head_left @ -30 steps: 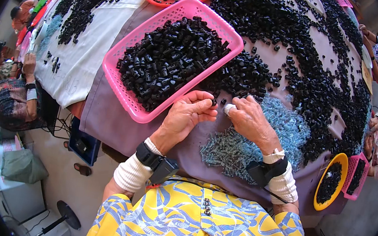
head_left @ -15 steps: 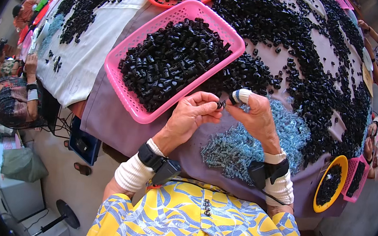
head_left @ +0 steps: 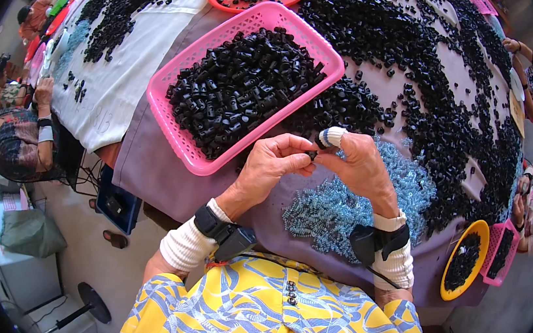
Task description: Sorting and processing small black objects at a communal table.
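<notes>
Small black part — pinched between the fingertips of left hand and right hand, both closed on it, above the bench's near edge. Just behind: pink basket of black parts; beneath the right hand — a heap of pale blue springs.

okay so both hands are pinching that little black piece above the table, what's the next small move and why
Probably drop the small black piece into the pink basket. The left hand and right hand pinch it together just beside that basket, which already holds many like pieces, while loose ones and blue springs lie on the table.
</notes>
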`<action>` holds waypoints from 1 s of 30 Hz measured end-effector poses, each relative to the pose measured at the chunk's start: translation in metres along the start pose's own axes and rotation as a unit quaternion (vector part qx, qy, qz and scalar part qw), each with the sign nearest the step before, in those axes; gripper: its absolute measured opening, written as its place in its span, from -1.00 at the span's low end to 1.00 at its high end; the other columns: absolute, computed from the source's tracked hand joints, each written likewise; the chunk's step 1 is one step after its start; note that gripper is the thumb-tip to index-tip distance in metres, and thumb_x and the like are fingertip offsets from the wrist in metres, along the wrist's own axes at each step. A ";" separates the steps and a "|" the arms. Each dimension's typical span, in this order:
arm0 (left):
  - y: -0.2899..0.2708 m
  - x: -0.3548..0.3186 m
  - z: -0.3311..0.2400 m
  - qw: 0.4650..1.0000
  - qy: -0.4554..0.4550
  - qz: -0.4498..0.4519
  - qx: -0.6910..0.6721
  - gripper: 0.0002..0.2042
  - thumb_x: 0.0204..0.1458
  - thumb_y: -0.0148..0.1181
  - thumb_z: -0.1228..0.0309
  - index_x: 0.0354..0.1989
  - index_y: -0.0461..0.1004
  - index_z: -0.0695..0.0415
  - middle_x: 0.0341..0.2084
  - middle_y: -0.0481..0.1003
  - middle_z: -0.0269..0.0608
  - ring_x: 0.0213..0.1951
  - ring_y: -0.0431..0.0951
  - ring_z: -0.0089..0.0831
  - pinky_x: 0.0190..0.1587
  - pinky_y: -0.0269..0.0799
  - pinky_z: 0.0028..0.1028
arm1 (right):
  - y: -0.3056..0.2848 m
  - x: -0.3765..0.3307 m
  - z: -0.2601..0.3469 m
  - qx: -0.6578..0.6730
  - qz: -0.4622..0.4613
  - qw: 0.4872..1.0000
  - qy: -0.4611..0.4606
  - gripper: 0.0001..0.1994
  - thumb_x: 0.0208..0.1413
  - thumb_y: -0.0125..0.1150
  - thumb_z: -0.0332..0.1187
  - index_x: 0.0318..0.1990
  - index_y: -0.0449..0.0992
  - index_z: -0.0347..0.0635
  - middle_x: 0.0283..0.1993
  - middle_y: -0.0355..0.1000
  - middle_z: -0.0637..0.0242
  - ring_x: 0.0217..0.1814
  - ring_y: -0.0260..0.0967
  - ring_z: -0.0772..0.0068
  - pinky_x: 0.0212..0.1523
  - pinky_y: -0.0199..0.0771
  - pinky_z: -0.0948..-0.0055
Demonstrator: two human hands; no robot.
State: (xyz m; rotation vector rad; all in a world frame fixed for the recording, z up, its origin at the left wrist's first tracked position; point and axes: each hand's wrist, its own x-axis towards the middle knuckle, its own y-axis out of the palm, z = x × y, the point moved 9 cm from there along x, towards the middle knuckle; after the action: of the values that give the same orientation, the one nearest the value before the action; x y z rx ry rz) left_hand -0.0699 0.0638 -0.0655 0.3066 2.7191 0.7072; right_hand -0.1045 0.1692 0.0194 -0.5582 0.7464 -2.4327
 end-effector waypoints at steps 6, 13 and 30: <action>0.005 -0.001 0.003 0.998 -0.001 0.040 0.053 -0.76 0.04 0.17 0.56 -0.10 0.45 0.29 -0.29 0.54 -0.17 -0.29 0.57 -0.46 -0.17 0.52 -0.48 | 0.000 -0.005 -0.010 0.071 0.001 0.996 0.044 -0.83 -0.15 0.25 -0.50 -0.35 0.43 -0.28 -0.51 0.46 0.16 -0.49 0.46 0.20 -0.47 0.41 0.39; 0.009 0.000 0.000 0.994 0.017 0.044 0.100 -0.79 0.03 0.16 0.58 -0.13 0.47 0.30 -0.32 0.54 -0.18 -0.31 0.56 -0.50 -0.20 0.50 -0.52 | 0.005 -0.006 -0.015 0.089 0.026 0.994 0.058 -0.81 -0.16 0.29 -0.51 -0.34 0.45 -0.29 -0.49 0.49 0.21 -0.50 0.45 0.38 -0.45 0.42 0.46; -0.006 0.001 -0.056 0.994 0.091 -0.027 -0.055 -0.81 0.09 0.10 0.55 -0.11 0.42 0.27 -0.29 0.54 -0.09 -0.29 0.58 -0.40 -0.18 0.54 -0.42 | 0.041 -0.005 -0.029 -0.336 0.044 0.941 -0.016 -0.94 -0.11 0.15 -0.43 -0.43 0.47 -0.16 -0.43 0.39 0.26 -0.33 0.39 0.24 -0.24 0.31 0.31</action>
State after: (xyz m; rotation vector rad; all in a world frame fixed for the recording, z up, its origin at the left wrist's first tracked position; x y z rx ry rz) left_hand -0.0911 0.0348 -0.0224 0.1483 2.8319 0.9048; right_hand -0.1002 0.1543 -0.0290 -0.7897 1.5653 -2.0406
